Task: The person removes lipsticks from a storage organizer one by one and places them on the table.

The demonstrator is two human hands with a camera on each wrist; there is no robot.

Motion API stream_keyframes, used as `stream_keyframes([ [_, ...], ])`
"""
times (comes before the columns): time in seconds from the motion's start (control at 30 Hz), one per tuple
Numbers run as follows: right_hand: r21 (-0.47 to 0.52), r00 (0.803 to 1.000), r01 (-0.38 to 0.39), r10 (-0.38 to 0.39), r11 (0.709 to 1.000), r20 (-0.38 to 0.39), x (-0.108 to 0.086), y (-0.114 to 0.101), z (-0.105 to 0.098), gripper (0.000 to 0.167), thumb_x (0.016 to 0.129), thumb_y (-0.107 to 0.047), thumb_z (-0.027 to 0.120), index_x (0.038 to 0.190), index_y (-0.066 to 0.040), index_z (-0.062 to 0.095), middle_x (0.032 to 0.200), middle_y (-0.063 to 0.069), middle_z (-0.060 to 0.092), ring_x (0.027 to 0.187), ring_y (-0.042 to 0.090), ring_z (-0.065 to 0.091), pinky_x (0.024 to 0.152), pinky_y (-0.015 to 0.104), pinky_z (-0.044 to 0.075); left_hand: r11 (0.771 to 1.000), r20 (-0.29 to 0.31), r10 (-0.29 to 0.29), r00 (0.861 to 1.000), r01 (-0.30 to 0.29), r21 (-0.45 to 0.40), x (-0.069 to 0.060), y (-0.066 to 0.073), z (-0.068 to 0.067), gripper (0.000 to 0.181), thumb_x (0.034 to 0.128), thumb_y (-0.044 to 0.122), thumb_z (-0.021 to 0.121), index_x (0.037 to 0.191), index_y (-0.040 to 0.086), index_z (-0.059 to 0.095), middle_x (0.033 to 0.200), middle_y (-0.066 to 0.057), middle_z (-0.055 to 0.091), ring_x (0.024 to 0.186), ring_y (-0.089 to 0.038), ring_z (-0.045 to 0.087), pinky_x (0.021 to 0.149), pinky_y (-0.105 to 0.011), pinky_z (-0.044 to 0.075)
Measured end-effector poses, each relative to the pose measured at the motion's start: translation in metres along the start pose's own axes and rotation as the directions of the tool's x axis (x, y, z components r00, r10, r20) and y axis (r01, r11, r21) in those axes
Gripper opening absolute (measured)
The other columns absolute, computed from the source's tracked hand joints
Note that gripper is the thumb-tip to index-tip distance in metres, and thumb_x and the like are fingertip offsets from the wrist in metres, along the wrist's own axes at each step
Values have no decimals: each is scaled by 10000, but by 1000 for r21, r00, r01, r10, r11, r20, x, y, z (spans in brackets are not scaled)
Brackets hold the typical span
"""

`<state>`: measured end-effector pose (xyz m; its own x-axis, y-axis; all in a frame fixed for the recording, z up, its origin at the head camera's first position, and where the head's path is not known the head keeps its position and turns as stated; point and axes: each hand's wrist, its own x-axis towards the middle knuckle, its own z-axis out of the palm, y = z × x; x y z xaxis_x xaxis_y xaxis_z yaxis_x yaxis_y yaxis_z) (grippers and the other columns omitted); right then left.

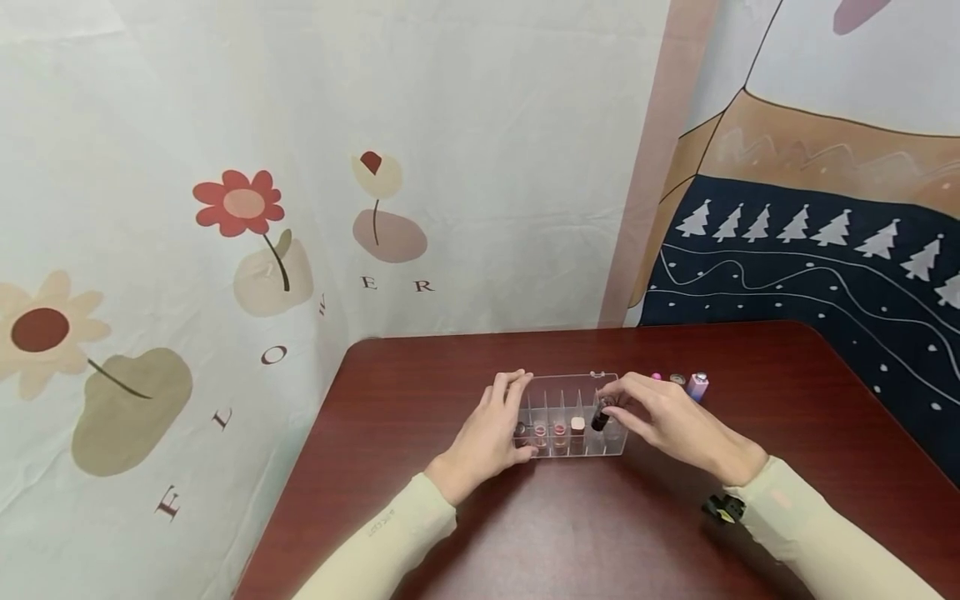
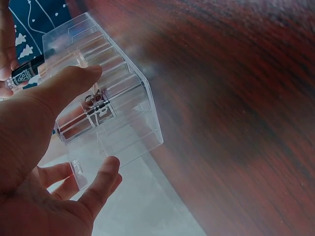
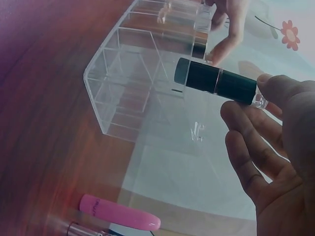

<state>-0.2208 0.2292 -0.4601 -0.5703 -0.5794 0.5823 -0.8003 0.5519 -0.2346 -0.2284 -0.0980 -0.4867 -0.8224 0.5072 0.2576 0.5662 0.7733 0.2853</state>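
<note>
A clear plastic lipstick organizer (image 1: 592, 451) stands on the table with its clear lid raised at the back. My left hand (image 1: 483, 429) holds its left end, thumb at the front and fingers behind. Several lipsticks stand in the left and middle compartments, among them a white-topped lipstick (image 1: 577, 425). Between thumb and fingertips, my right hand (image 1: 667, 417) pinches a black lipstick tube (image 3: 219, 81) by its clear end. The tube is tilted, its other end over the right-hand compartments. In the right wrist view, the compartments nearest this hand hold nothing.
Right of the organizer, a pink tube (image 3: 118, 212), a small round-topped item (image 1: 677, 379) and a pink-and-blue tube (image 1: 697, 386) are on the dark red wooden table (image 1: 555, 533). A printed curtain (image 1: 487, 167) hangs behind the table. A black device (image 1: 723, 507) is at my right wrist.
</note>
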Motion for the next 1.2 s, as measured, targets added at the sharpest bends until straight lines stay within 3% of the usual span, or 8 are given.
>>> stream_keyframes([
  [0.17,-2,1000,-5,5,1000,-13,0,1,-4,446,898,5,964,1296,-109,799,1162,-39,846,962,52,779,823,300,671,1000,2,-2,1000,2,-4,0,0,0,1233,796,302,1116,1757,36,391,1754,-201,440,1391,-429,655,1140,-479,661],
  [0.37,66,999,-27,29,997,-21,1,2,-9,506,877,58,968,1312,-121,781,1155,-18,839,917,39,769,795,201,666,1000,4,0,1000,0,1,0,-1,1,1236,793,302,1118,1756,32,392,1756,-198,437,1386,-423,658,1142,-471,659],
  [0.8,31,997,-50,51,998,-50,3,6,-24,533,822,89,989,1271,-105,776,1085,-41,823,829,-3,706,779,69,583,1000,5,-5,1000,5,9,0,0,1,1233,798,304,1115,1758,35,391,1757,-197,439,1385,-411,664,1129,-458,667],
  [0.93,24,996,-42,44,999,-79,2,10,-30,495,855,75,977,1272,-108,782,1106,-33,827,837,18,729,793,68,582,1000,-1,-2,1000,2,8,1,1,1,1235,793,304,1118,1757,36,394,1751,-197,444,1386,-413,663,1138,-465,662],
  [0.97,25,995,-38,40,999,-87,2,11,-31,381,938,-17,955,1269,-103,786,1110,-30,826,836,26,732,791,68,578,1000,-3,-2,1000,2,7,1,1,1,1235,790,302,1119,1756,35,396,1749,-198,446,1385,-414,663,1140,-468,661],
  [1.03,17,994,-40,42,999,-98,1,13,-34,350,961,-38,942,1270,-98,790,1116,-25,825,840,33,726,785,66,566,1000,0,-8,1000,8,4,0,2,0,1237,793,306,1118,1760,41,394,1751,-194,445,1390,-414,660,1142,-471,660],
  [1.17,16,991,-50,52,999,-121,1,14,-40,383,935,6,947,1266,-111,795,1084,-41,814,827,33,731,757,87,579,1000,7,-16,1000,16,3,-1,2,-1,1232,803,309,1112,1765,49,388,1759,-187,438,1401,-411,655,1134,-465,664],
  [1.2,19,991,-56,58,998,-123,2,14,-41,500,851,100,966,1268,-115,793,1062,-44,813,813,31,734,748,89,584,1000,9,-17,1000,17,3,-1,2,-1,1231,805,309,1111,1765,49,387,1761,-186,436,1403,-409,654,1130,-463,666],
])
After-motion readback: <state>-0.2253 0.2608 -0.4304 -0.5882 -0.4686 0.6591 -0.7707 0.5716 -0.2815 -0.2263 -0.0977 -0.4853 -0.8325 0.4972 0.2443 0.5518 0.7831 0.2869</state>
